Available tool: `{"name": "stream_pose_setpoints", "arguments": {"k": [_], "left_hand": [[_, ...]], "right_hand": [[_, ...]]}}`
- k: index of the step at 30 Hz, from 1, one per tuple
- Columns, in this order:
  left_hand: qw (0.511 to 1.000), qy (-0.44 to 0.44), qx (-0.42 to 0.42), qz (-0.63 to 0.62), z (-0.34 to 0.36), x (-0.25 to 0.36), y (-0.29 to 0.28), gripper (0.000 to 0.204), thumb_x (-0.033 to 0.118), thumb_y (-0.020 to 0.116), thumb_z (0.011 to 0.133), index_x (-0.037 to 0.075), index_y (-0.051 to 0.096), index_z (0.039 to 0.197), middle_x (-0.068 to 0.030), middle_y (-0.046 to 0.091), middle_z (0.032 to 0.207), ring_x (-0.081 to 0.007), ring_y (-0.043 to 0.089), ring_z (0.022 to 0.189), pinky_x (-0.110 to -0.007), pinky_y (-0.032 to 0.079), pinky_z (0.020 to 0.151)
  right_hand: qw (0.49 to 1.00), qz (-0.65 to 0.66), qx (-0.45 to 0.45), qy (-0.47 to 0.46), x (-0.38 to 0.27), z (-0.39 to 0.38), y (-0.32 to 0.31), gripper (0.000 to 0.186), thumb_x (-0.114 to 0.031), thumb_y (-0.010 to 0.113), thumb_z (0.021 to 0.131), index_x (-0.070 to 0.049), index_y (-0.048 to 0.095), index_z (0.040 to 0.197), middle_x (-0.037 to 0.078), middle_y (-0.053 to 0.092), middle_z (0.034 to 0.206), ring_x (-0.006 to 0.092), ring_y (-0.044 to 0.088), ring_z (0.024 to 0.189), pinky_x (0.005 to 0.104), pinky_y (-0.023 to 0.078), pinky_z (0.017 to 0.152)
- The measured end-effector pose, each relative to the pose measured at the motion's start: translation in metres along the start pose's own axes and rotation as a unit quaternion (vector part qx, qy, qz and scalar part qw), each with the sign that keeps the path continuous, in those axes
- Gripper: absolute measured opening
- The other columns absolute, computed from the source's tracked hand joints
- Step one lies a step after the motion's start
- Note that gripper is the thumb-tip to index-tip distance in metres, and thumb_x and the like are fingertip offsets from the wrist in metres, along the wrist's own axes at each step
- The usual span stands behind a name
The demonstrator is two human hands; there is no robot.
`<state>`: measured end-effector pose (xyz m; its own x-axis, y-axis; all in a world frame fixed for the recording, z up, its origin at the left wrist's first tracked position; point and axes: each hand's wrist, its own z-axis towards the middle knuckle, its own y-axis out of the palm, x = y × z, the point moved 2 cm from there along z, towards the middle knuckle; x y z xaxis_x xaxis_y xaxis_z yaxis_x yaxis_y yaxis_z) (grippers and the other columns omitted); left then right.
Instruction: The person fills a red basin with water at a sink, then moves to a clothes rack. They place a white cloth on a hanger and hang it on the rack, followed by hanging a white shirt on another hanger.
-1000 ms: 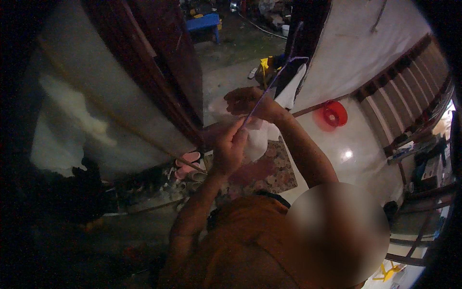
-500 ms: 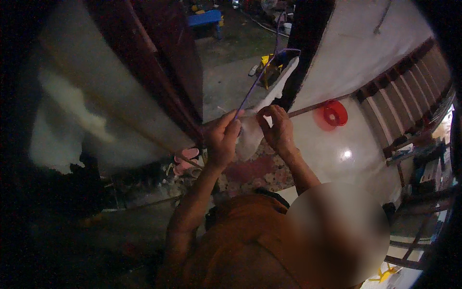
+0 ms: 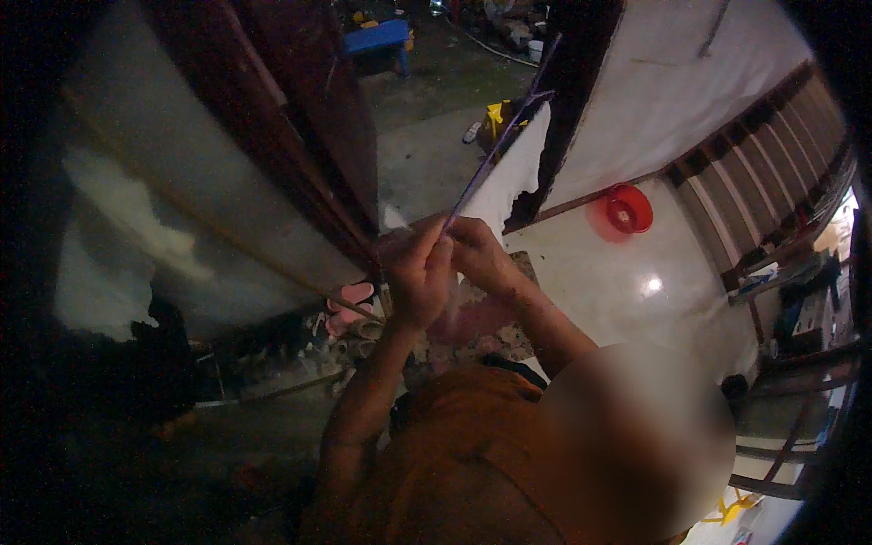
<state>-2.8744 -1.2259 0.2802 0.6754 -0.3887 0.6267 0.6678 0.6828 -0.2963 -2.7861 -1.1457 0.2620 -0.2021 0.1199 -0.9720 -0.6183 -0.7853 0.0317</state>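
You have no package, label, sign or screen in front of you that can be made out here. The small yellow thing (image 3: pixel 498 116) on the floor beyond the dark door post (image 3: pixel 568 109) may be a container, but it is too small and dim to tell. The clutter on the shelves at the far right, past the red bowl (image 3: pixel 628 210), is too blurred to show any box, tag or display.
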Motion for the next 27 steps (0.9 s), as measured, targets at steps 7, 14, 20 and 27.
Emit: {"name": "stream_pose_setpoints", "arguments": {"k": [7, 14, 20, 27], "left_hand": [[0.998, -0.048, 0.028, -0.034, -0.009, -0.010, 0.014, 0.024, 0.002, 0.053, 0.084, -0.003, 0.061, 0.106, -0.0171, 0.065, 0.092, -0.0283, 0.064, 0.082, -0.034, 0.049, 0.073], [0.997, -0.044, 0.063, 0.003, -0.013, -0.021, 0.013, 0.022, 0.004, 0.055, 0.085, -0.003, 0.062, 0.105, -0.0163, 0.065, 0.096, -0.0307, 0.061, 0.087, -0.038, 0.046, 0.079], [0.992, -0.069, 0.021, 0.100, -0.016, -0.015, 0.013, 0.027, 0.013, 0.054, 0.091, 0.000, 0.059, 0.114, -0.0162, 0.064, 0.109, -0.0244, 0.063, 0.095, -0.034, 0.047, 0.086], [0.986, -0.034, 0.090, 0.139, -0.015, -0.003, 0.005, 0.022, 0.010, 0.055, 0.089, 0.001, 0.060, 0.109, -0.0133, 0.059, 0.103, -0.0266, 0.054, 0.097, -0.036, 0.042, 0.089]], "right_hand": [[0.992, -0.121, -0.022, -0.011, -0.008, 0.001, -0.018, 0.016, -0.005, 0.054, 0.085, 0.005, 0.060, 0.096, 0.009, 0.063, 0.085, 0.0140, 0.056, 0.081, 0.0308, 0.047, 0.072], [0.981, -0.145, 0.045, 0.120, 0.012, 0.008, -0.009, 0.023, -0.011, 0.059, 0.084, 0.001, 0.062, 0.104, 0.018, 0.067, 0.098, 0.0200, 0.064, 0.084, 0.0343, 0.050, 0.071], [0.971, -0.237, 0.003, -0.043, -0.003, 0.005, -0.014, 0.023, -0.011, 0.057, 0.084, -0.004, 0.064, 0.104, 0.018, 0.066, 0.098, 0.0262, 0.066, 0.082, 0.0364, 0.051, 0.071], [0.951, -0.258, 0.153, -0.079, -0.016, -0.006, 0.013, 0.038, -0.011, 0.060, 0.082, -0.006, 0.049, 0.118, 0.019, 0.065, 0.092, 0.0325, 0.065, 0.080, 0.0370, 0.051, 0.067]]}}
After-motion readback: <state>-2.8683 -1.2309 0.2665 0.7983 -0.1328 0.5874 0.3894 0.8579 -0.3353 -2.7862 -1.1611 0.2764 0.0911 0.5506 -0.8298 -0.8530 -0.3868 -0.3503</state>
